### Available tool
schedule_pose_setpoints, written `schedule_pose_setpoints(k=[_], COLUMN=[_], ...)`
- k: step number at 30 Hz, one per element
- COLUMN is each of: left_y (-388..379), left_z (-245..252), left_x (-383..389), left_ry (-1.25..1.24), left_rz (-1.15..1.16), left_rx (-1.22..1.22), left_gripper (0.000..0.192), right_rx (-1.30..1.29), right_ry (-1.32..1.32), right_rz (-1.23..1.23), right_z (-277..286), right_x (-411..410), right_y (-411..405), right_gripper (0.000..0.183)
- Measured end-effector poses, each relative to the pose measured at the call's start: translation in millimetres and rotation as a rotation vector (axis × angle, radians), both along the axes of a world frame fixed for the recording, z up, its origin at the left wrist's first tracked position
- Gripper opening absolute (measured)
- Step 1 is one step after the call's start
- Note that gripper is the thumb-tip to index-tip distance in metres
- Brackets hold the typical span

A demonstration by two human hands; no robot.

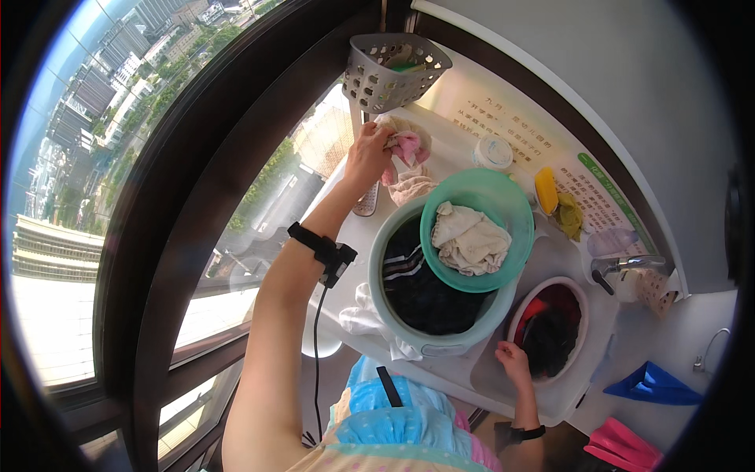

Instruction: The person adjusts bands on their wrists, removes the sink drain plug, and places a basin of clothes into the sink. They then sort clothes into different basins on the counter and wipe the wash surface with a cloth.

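Note:
My left hand [370, 152] is closed on a bunched pink and beige cloth [409, 144], just below a grey perforated basket. Another light pink cloth [411, 186] lies crumpled under it on the white counter. A green plastic bowl [519, 200] with beige cloths [472, 239] inside rests on the rim of a large pale green tub [377, 307], which holds dark cloth with light stripes. My right hand [514, 357] is beside a light oval basin [581, 295] containing red and black fabric; its fingers are curled, and whether they grip anything is unclear.
The grey basket [377, 88] hangs by the window frame. White cloth [363, 318] drapes at the counter's front edge. A round white tub [493, 152], a yellow brush-like item [547, 190], an olive cloth [569, 216] and a metal faucet [631, 262] line the far side.

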State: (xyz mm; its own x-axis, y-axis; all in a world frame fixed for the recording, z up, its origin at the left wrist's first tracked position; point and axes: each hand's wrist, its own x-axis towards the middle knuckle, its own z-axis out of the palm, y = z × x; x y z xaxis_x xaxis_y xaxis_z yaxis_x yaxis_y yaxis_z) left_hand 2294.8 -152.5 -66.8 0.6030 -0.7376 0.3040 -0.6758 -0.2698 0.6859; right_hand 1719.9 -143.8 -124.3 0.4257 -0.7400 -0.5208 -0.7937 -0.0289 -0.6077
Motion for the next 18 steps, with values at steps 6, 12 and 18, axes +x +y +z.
schedule_pose_setpoints(k=[6,12,18], left_y=[-45.8,-89.6,-127.4], left_z=[-34.6,-45.3,-74.4], left_x=[14.0,24.0,42.3], left_ry=[-0.161,-0.361,-0.623], left_rz=[-0.017,-0.188,-0.185], left_rx=[0.052,0.064,0.112], left_gripper=[0.031,0.026,0.033], right_rx=[0.041,0.073,0.055], right_ry=[0.074,0.039,0.121], right_rz=[-0.108,-0.202,-0.116], right_z=[-1.4,-5.6,-15.1], right_x=[-37.5,-45.2,-57.0], right_y=[24.1,41.6,57.1], right_gripper=[0.032,0.028,0.031])
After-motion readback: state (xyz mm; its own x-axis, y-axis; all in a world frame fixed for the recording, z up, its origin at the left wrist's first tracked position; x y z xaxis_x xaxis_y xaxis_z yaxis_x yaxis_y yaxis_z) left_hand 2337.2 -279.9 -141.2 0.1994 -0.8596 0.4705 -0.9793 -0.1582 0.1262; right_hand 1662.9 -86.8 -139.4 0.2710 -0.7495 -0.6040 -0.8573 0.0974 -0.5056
